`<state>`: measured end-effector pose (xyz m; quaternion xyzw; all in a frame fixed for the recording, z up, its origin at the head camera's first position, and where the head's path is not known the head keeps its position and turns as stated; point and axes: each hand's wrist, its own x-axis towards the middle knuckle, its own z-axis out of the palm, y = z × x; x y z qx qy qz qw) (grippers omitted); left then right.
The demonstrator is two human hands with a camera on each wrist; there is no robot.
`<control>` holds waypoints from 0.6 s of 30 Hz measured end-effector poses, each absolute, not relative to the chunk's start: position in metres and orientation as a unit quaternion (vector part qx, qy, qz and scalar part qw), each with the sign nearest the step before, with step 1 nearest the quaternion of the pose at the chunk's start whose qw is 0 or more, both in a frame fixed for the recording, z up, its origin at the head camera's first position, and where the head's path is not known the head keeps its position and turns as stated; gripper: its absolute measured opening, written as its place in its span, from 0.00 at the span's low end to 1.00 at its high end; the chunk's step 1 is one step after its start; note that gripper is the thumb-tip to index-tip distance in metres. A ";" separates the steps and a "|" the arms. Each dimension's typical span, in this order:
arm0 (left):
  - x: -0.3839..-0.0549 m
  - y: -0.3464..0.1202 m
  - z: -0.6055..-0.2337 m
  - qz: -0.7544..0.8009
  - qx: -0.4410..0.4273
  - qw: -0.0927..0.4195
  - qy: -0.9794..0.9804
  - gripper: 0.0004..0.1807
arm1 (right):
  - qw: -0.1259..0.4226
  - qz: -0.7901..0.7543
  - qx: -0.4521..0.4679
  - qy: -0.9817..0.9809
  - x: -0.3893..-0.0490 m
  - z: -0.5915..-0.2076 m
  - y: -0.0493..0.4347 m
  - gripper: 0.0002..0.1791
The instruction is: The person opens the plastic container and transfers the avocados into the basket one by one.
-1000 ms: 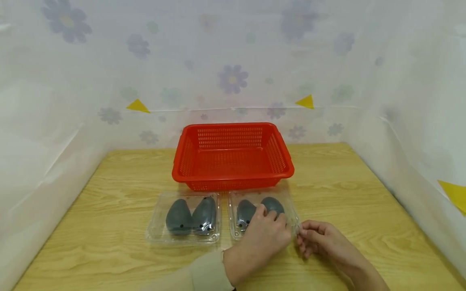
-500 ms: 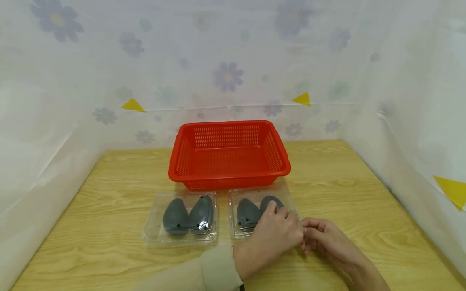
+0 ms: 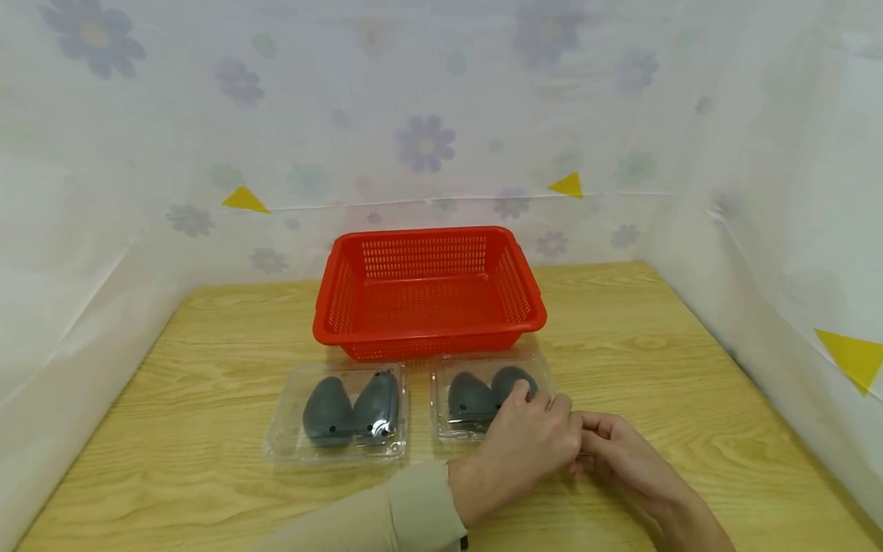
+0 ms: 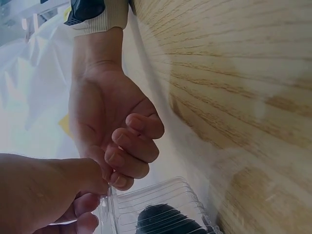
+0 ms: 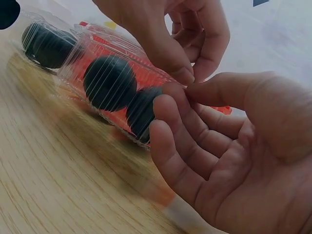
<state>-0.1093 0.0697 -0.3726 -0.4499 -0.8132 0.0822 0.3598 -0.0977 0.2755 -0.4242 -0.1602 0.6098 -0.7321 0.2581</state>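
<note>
Two clear plastic clamshell boxes, each with two dark green avocado-like fruits, lie side by side on the table. My left hand (image 3: 527,441) reaches across to the near right corner of the right clamshell box (image 3: 444,418) and pinches its edge. My right hand (image 3: 635,464) meets it there, thumb and index finger pinching the same corner. In the right wrist view, the thumb of the left hand (image 5: 161,44) touches the fingertips of the right hand (image 5: 234,146) at the box's end. One avocado (image 3: 471,397) shows plainly; the left hand partly covers the other. The left clamshell box (image 3: 286,418) stands untouched.
A red slotted plastic basket (image 3: 428,337) stands just behind the boxes. The wood-grain table (image 3: 172,491) is bounded by a flowered white sheet (image 3: 310,100) at the back and white sheets at both sides. Yellow triangles (image 3: 567,185) mark the sheets.
My left hand has slid right along the box to meet the right hand at the corner. The right box's near edge looks slightly higher. The head view has shifted a little.
</note>
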 end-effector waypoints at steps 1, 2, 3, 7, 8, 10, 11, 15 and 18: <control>-0.110 0.070 -0.373 0.083 -0.449 0.364 -0.812 0.11 | 0.258 -0.730 -0.157 0.613 -0.097 -0.424 0.275 0.14; -0.110 0.070 -0.373 0.084 -0.448 0.368 -0.811 0.11 | 0.258 -0.728 -0.154 0.616 -0.097 -0.424 0.275 0.13; -0.110 0.071 -0.373 0.085 -0.447 0.372 -0.809 0.11 | 0.258 -0.727 -0.150 0.619 -0.097 -0.424 0.275 0.13; -0.111 0.071 -0.374 0.087 -0.447 0.382 -0.804 0.12 | 0.259 -0.727 -0.144 0.619 -0.097 -0.423 0.274 0.14; -0.111 0.071 -0.374 0.088 -0.448 0.383 -0.803 0.12 | 0.261 -0.729 -0.143 0.617 -0.097 -0.423 0.274 0.14; -0.111 0.072 -0.375 0.092 -0.450 0.380 -0.803 0.13 | 0.265 -0.731 -0.141 0.613 -0.097 -0.423 0.274 0.14; -0.111 0.072 -0.375 0.094 -0.452 0.377 -0.803 0.12 | 0.267 -0.733 -0.138 0.610 -0.096 -0.423 0.274 0.14; -0.111 0.072 -0.375 0.100 -0.460 0.362 -0.805 0.11 | 0.277 -0.743 -0.129 0.595 -0.096 -0.423 0.273 0.14; -0.111 0.073 -0.376 0.104 -0.464 0.358 -0.803 0.11 | 0.278 -0.755 -0.127 0.580 -0.095 -0.424 0.272 0.16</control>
